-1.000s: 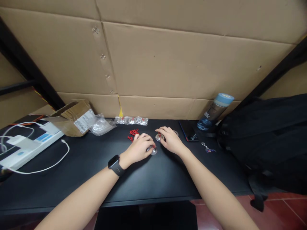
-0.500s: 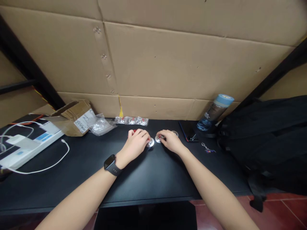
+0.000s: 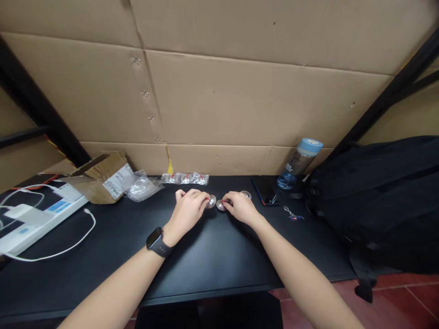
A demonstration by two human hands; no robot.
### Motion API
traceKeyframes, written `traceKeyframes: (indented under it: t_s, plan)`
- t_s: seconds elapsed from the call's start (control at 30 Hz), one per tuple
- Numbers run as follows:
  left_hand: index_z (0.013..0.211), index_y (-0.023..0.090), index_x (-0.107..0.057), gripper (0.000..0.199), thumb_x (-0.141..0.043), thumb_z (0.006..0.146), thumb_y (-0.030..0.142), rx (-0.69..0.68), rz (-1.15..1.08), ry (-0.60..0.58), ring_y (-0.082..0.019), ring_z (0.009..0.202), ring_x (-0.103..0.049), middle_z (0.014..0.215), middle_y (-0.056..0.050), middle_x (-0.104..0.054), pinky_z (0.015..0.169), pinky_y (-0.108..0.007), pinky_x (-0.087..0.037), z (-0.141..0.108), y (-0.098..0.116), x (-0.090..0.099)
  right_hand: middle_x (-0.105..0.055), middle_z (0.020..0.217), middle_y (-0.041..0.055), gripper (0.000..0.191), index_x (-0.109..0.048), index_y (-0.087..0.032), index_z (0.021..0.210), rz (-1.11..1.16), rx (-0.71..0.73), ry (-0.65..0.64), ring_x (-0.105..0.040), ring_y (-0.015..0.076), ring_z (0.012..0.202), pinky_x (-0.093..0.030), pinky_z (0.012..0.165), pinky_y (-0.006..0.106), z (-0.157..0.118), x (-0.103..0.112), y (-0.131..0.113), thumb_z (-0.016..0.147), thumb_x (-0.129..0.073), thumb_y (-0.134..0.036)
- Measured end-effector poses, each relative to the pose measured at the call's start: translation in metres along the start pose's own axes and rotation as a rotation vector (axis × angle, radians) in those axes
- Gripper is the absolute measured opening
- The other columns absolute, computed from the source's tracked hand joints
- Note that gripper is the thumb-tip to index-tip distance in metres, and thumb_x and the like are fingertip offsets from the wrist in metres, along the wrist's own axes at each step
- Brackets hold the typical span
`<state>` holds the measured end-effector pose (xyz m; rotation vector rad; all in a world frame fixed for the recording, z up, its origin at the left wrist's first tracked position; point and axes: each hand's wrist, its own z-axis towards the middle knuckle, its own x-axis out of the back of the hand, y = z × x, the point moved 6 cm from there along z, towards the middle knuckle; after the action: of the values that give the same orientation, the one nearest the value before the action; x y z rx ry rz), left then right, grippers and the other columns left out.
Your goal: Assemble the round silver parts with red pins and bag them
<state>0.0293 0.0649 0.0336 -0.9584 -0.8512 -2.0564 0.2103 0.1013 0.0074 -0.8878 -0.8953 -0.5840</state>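
Note:
Two small, shiny metal discs with red loops, which look like finger cymbals, are held a short gap apart above the dark tabletop. My left hand (image 3: 188,208), with a dark watch (image 3: 157,241) on its wrist, pinches the left finger cymbal (image 3: 211,201) by its red loop. The right finger cymbal (image 3: 220,206) is tilted, its red loop pinched between the thumb and fingers of my right hand (image 3: 241,208). Behind my right hand another metal disc (image 3: 246,195) is partly hidden. Several similar discs in clear packets (image 3: 185,178) lie along the back.
At left are an open cardboard box (image 3: 103,180), crumpled clear plastic (image 3: 143,186) and a white power strip (image 3: 44,218) with cables. A phone (image 3: 265,191), a blue-capped bottle (image 3: 297,164), a keyring charm (image 3: 294,215) and a black backpack (image 3: 384,201) stand or lie at right.
The view has tilted up a little and shifted right. Both discs have been raised on edge and now face each other more, still pinched in my hands.

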Motion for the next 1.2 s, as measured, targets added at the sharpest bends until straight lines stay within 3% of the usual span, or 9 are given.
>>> traceKeyframes:
  t_s: [0.13,0.33,0.43,0.63,0.83,0.97,1.1,1.2]
  plan:
    - [0.095,0.026,-0.069,0.018,-0.052,0.1,0.024,0.043,-0.06,0.016,-0.021,0.1,-0.065,0.1,-0.002,-0.077,0.084,-0.039,-0.026,0.001,-0.002,-0.001,-0.075,0.086,0.0031,0.009,-0.071,-0.02,0.09,0.349,-0.055,0.105,-0.068,0.016,0.074,-0.051,0.071,0.028,0.003,0.01,0.001,0.09,-0.063,-0.023]
    - [0.094,0.027,-0.07,0.019,-0.054,0.099,0.037,0.266,-0.263,0.057,-0.021,0.088,-0.069,0.096,0.001,-0.078,0.092,-0.04,-0.033,0.001,-0.015,0.0,-0.076,0.086,0.0045,0.021,-0.067,-0.02,0.094,0.691,-0.195,0.201,-0.073,0.0193,0.079,-0.055,0.063,0.027,0.001,0.011,0.006,0.09,-0.064,-0.041]
    - [0.096,0.028,-0.069,0.017,-0.055,0.098,0.037,0.287,-0.364,0.054,-0.021,0.091,-0.071,0.1,0.002,-0.078,0.096,-0.04,-0.036,0.0,-0.013,-0.004,-0.075,0.089,0.005,0.022,-0.067,-0.02,0.095,0.808,-0.198,0.16,-0.073,0.0195,0.08,-0.057,0.063,0.028,-0.001,0.001,-0.004,0.088,-0.067,-0.041]
    - [0.099,0.028,-0.069,0.016,-0.054,0.099,0.034,0.239,-0.314,0.008,-0.022,0.099,-0.068,0.105,0.001,-0.077,0.096,-0.042,-0.032,-0.002,-0.003,-0.013,-0.066,0.123,0.0068,0.028,-0.064,-0.021,0.097,1.139,-0.289,0.07,-0.074,0.019,0.089,-0.065,0.07,0.033,-0.006,-0.016,-0.019,0.083,-0.074,-0.043]
    - [0.096,0.027,-0.07,0.014,-0.057,0.097,0.032,0.211,-0.235,-0.014,-0.022,0.1,-0.064,0.102,0.001,-0.077,0.089,-0.04,-0.03,-0.001,-0.003,-0.011,-0.066,0.114,0.0049,0.039,-0.061,-0.028,0.12,1.305,-0.38,-0.089,-0.077,0.0185,0.081,-0.065,0.071,0.033,-0.01,-0.02,-0.018,0.084,-0.075,-0.033]
    - [0.095,0.028,-0.07,0.011,-0.06,0.097,0.032,0.177,-0.206,-0.032,-0.021,0.1,-0.063,0.104,0.003,-0.076,0.087,-0.038,-0.027,0.0,-0.004,-0.009,-0.068,0.111,0.0059,0.034,-0.067,-0.024,0.116,1.383,-0.428,-0.156,-0.077,0.0208,0.084,-0.063,0.075,0.031,-0.01,-0.023,-0.018,0.083,-0.075,-0.025]
    - [0.098,0.028,-0.07,0.013,-0.06,0.097,0.037,0.134,-0.174,-0.047,-0.021,0.104,-0.062,0.107,0.001,-0.076,0.087,-0.038,-0.027,0.002,-0.004,-0.003,-0.072,0.104,0.0067,0.033,-0.066,-0.023,0.117,1.461,-0.456,-0.166,-0.078,0.0232,0.087,-0.061,0.077,0.032,-0.01,-0.02,-0.019,0.086,-0.074,-0.032]
    - [0.098,0.028,-0.07,0.017,-0.058,0.098,0.04,0.151,-0.077,-0.01,-0.023,0.108,-0.06,0.109,-0.001,-0.075,0.09,-0.04,-0.028,0.006,-0.017,0.009,-0.07,0.106,0.0052,0.039,-0.066,-0.024,0.118,1.469,-0.447,-0.141,-0.078,0.0238,0.088,-0.061,0.079,0.032,-0.01,-0.016,-0.019,0.083,-0.079,-0.035]
